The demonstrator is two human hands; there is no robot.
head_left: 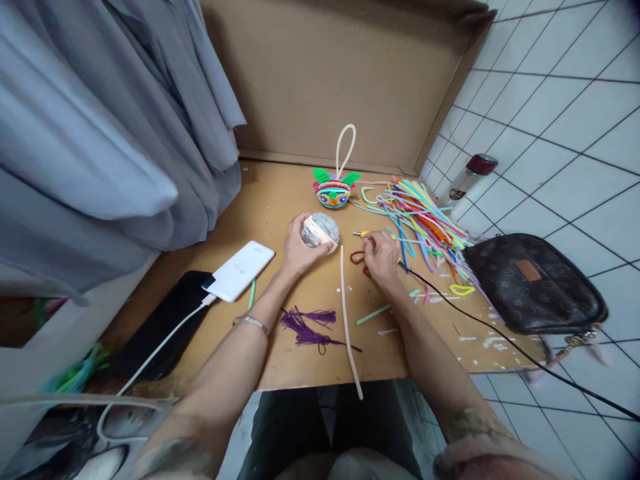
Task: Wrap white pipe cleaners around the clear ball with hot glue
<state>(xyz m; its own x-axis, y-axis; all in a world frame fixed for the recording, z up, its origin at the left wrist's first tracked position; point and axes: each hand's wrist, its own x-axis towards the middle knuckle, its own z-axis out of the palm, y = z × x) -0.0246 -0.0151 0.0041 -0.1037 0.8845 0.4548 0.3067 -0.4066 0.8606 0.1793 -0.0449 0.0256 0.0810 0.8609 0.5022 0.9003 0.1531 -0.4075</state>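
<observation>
My left hand (299,245) is wrapped round the side of a mottled grey-white ball (311,235) with a cream strip across it. My right hand (383,252) is closed at a yellow tool with a metal tip (364,234), its tip pointing left towards the ball. A black cord (440,293) runs out from under this hand to the lower right. Dark red bent pieces (357,257) lie beside the right fingers. Behind the ball sits a colourful lion-head ornament (333,193) with green ears and a cream loop. A long cream pipe cleaner (346,320) lies between my forearms.
Many coloured pipe cleaners (423,213) are heaped at the right, near a brown patterned bag (537,283) and a clear bottle (467,179). Purple tassels (307,327) lie near the front edge. A white power bank (244,270) with a cable rests partly on a black device (167,333). Grey cloth hangs left.
</observation>
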